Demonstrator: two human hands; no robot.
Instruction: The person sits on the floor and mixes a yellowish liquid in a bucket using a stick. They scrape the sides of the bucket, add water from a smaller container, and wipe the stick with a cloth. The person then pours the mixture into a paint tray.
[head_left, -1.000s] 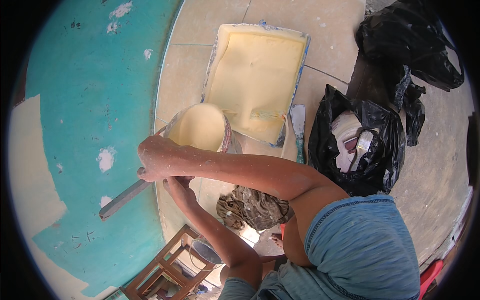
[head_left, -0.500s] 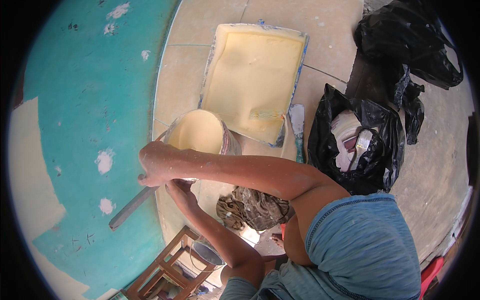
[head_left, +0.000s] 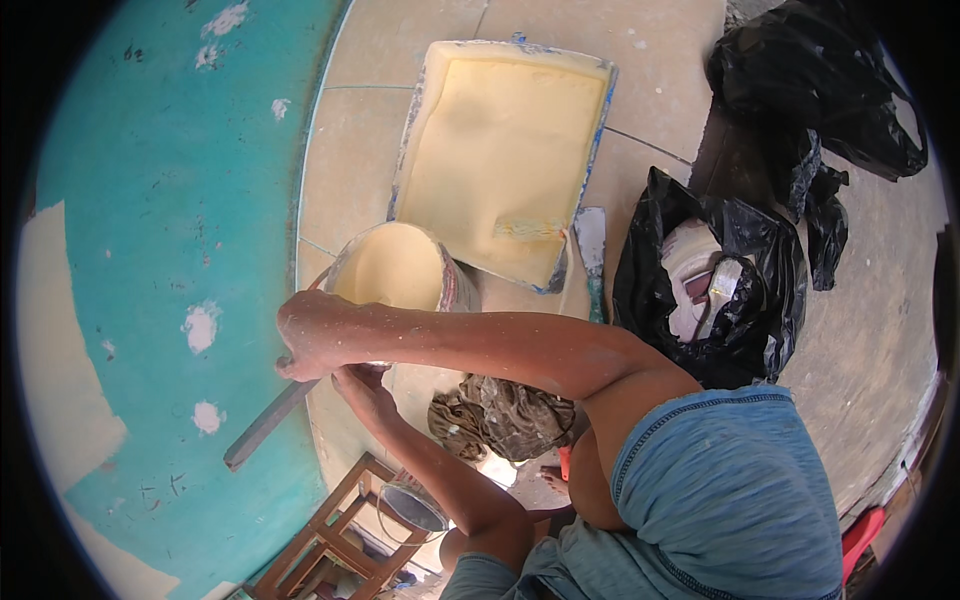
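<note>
A bucket of cream paint stands on the tiled floor beside the teal wall. My right hand is closed around a flat grey stick at the bucket's near left side. One end of the stick sticks out toward the wall; the other is hidden behind my hand and forearm. Below that forearm, my left hand is closed at the bucket's near edge, its fingers partly hidden. Just beyond the bucket lies a paint tray coated with cream paint.
A putty knife lies right of the tray. Black plastic bags sit at the right, one holding a brush. A crumpled brown cloth lies near my knees. A wooden stool and a small metal pail are at lower left.
The stick's free end has shifted slightly right and down. A little more of the paint in the bucket shows near my right wrist. Both hands stay at the bucket.
</note>
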